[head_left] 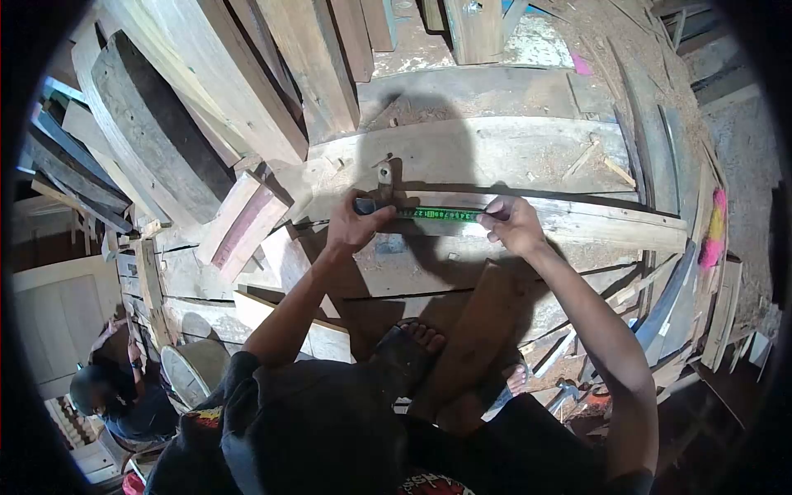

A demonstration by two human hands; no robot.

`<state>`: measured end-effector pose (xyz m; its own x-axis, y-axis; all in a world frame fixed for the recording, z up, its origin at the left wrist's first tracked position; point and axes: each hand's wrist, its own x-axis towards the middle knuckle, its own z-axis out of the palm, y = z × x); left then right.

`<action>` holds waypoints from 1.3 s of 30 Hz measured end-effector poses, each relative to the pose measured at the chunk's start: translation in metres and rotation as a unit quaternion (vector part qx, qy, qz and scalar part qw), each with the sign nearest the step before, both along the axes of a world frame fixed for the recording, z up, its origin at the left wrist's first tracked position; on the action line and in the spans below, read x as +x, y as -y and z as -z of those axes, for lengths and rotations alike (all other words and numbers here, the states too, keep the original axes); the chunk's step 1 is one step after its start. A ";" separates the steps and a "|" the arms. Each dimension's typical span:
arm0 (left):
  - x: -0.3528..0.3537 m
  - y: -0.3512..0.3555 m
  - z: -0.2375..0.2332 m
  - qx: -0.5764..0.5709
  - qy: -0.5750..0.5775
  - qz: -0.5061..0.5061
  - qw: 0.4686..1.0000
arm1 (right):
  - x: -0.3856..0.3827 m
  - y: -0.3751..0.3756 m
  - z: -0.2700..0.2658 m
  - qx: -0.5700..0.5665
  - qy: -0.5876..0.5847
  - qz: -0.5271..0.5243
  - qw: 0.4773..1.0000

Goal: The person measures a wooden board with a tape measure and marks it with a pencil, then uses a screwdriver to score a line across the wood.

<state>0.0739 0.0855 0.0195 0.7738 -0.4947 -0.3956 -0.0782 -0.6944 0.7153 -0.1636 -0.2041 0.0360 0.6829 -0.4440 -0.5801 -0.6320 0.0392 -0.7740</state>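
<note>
A green tape measure blade (437, 214) is stretched along a long wooden board (590, 216) lying across the planks. My left hand (356, 227) is closed around the dark tape measure case (365, 205) at the blade's left end. At the other end, my right hand (515, 226) pinches the blade between thumb and fingers, close against the board. Just above my left hand, a small upright metal piece (384, 173) stands at the board's left end; its exact kind I cannot make out.
Thick timber beams (223, 74) lean at the upper left. A plank (474, 330) rests between my feet. A white bucket (186, 371) stands at lower left, near another seated person (124, 396). A hammer (566, 394) lies at lower right. Wood offcuts are scattered around.
</note>
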 end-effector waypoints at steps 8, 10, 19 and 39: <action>-0.004 0.000 -0.014 -0.035 0.056 0.042 0.997 | -0.003 0.000 0.002 -0.013 0.042 -0.052 0.998; -0.003 0.002 -0.017 -0.011 0.041 0.034 0.999 | 0.002 0.000 -0.022 -0.068 0.010 -0.126 0.990; -0.004 0.002 -0.018 -0.024 0.009 0.033 0.999 | -0.004 -0.012 -0.035 -0.317 0.107 -0.259 0.906; 0.000 0.000 -0.008 -0.035 -0.003 0.031 0.999 | -0.003 0.002 -0.007 -0.441 0.229 -0.300 0.814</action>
<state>0.0737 0.0858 0.0272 0.7386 -0.5681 -0.3628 -0.1156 -0.6370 0.7621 -0.1670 -0.2059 0.0431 0.9854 -0.0566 0.1604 0.0304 -0.8691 -0.4937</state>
